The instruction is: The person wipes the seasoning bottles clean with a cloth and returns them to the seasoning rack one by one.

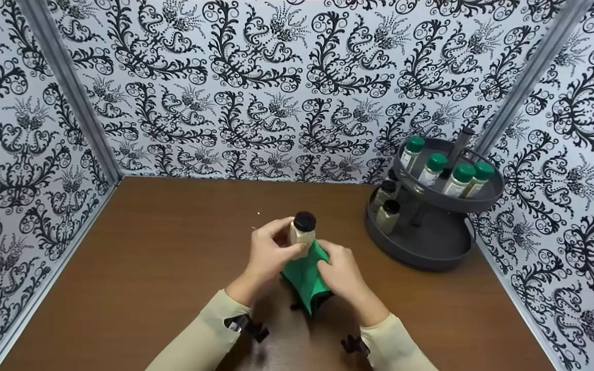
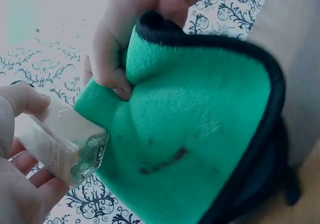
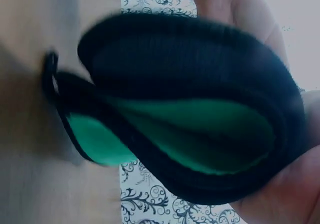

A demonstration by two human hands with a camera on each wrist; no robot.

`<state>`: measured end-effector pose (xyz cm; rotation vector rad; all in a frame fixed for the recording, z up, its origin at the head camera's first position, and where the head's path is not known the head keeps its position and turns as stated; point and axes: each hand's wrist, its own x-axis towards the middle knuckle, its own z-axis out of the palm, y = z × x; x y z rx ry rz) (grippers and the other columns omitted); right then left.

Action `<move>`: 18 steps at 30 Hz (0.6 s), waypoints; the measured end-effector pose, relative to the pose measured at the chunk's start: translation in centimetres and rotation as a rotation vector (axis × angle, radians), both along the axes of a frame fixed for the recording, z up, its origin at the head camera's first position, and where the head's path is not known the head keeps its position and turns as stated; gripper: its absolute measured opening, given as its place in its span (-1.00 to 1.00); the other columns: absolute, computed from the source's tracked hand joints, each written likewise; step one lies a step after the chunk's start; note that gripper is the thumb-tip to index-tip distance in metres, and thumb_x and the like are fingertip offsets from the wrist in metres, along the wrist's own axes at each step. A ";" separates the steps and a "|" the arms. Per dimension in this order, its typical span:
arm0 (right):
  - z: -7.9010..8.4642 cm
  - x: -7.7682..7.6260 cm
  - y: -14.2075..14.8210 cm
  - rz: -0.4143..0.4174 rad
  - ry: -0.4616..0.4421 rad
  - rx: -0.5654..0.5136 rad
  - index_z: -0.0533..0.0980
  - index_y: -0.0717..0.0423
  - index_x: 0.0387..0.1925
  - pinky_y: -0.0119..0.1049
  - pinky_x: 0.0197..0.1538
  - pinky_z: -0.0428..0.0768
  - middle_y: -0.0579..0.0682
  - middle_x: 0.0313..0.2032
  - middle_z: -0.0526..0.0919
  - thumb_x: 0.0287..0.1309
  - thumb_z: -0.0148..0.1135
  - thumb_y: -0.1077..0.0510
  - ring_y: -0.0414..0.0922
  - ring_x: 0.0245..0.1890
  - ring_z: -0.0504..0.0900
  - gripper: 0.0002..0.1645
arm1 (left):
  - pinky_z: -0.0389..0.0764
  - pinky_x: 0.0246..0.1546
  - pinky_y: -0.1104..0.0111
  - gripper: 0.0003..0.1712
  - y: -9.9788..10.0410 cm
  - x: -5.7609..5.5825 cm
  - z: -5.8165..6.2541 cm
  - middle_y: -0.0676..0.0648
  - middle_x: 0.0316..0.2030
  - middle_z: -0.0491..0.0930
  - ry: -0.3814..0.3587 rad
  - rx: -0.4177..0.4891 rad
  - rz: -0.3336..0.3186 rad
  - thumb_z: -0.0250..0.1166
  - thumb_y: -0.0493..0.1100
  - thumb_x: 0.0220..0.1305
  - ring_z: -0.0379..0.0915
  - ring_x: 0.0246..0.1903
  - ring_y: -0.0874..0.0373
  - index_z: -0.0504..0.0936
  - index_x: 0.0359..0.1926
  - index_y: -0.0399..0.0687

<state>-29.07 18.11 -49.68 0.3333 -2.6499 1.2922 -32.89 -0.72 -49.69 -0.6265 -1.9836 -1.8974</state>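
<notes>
My left hand (image 1: 267,251) grips a small clear spice jar (image 1: 301,236) with a black cap, upright above the middle of the table. Pale contents show through its glass in the left wrist view. My right hand (image 1: 343,272) pinches a green cloth (image 1: 304,278) with black edging, which hangs folded below the jar. The cloth touches or lies very near the jar's side. A dark stain (image 2: 165,163) marks its green face. In the right wrist view its dark back (image 3: 165,58) shows, with the green side curled inward.
A dark grey two-tier round rack (image 1: 431,264) stands at the right of the brown table (image 1: 188,232). Several green-capped jars (image 1: 431,170) are on its upper tier, and black-capped jars (image 1: 388,216) on the lower one. Patterned walls (image 1: 256,93) enclose the back and sides.
</notes>
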 end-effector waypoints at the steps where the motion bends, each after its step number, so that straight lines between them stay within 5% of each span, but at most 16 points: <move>1: 0.0 -0.1 0.1 0.013 -0.016 0.018 0.69 0.03 0.16 -0.31 -0.24 0.60 -0.04 -0.22 0.80 0.23 0.11 0.35 -0.24 -0.41 0.61 -0.48 | 0.81 -0.14 0.16 -0.47 0.0 0.0 0.0 -0.23 -0.13 0.80 -0.003 0.007 0.000 0.59 -0.41 -0.01 0.71 -0.22 0.10 0.79 0.08 -0.21; 6: 0.3 0.0 0.1 -0.009 0.007 0.024 0.70 0.03 0.17 -0.32 -0.22 0.60 -0.01 -0.13 0.81 0.22 0.11 0.35 -0.23 -0.36 0.62 -0.47 | 0.81 -0.14 0.12 -0.46 0.1 -0.1 -0.2 -0.23 -0.13 0.79 -0.014 -0.001 -0.008 0.60 -0.39 0.03 0.70 -0.23 0.16 0.77 0.11 -0.24; 14: 1.6 1.2 0.3 -0.101 0.241 -0.222 0.62 0.04 0.34 -0.33 -0.28 0.60 0.10 0.18 0.76 0.15 0.09 0.51 -0.10 -0.29 0.66 -0.26 | 0.81 -0.13 0.15 -0.44 0.0 -0.3 -0.2 -0.24 -0.13 0.80 -0.031 -0.073 -0.092 0.57 -0.41 0.03 0.71 -0.21 0.15 0.75 0.13 -0.28; 18: 1.0 0.8 0.2 -0.070 0.232 -0.137 0.62 0.06 0.32 -0.31 -0.24 0.63 0.10 0.08 0.80 0.13 0.11 0.48 -0.12 -0.29 0.66 -0.28 | 0.81 -0.16 0.18 -0.44 -0.2 -0.2 0.0 -0.22 -0.15 0.80 -0.027 -0.068 -0.074 0.58 -0.40 0.01 0.70 -0.24 0.18 0.76 0.12 -0.26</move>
